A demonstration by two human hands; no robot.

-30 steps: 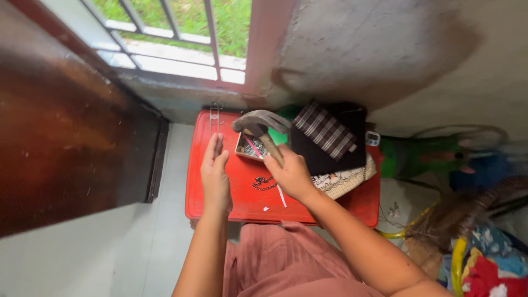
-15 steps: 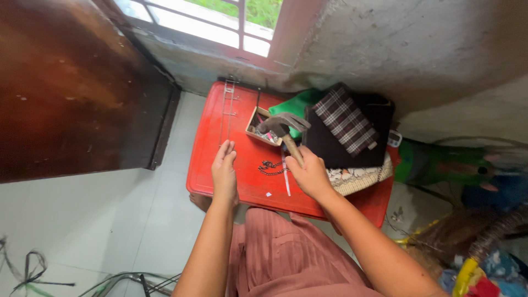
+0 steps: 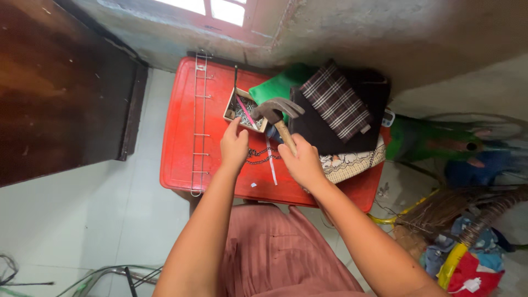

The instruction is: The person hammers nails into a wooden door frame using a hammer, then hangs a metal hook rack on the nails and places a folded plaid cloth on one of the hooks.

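Near the middle of the red plastic table (image 3: 181, 165), toward its front edge, the right hand (image 3: 303, 163) is closed around the wooden handle of a claw hammer (image 3: 279, 116), whose dark metal head points away from the person, above the table's far half. The left hand (image 3: 234, 146) lies just beside it with its fingers drawn narrow, fingertips at the near rim of a small cardboard box (image 3: 245, 109) full of nails; whether it pinches a nail cannot be told. A thin dark chain (image 3: 263, 155) lies on the table between the two hands, and a white strip (image 3: 271, 166) lies beside it. A wire rack with hooks (image 3: 199, 121) runs along the table's left side from far edge to front. At the right end a stack of folded cloth, green (image 3: 278, 86), dark checked (image 3: 336, 107) and cream patterned (image 3: 352, 163), covers the corner. Left of the table stands a dark wooden cabinet (image 3: 60, 93) on a pale floor; a window (image 3: 212, 7) sits in the wall beyond. Right of the table lie a broom (image 3: 456, 209) and bright clutter.
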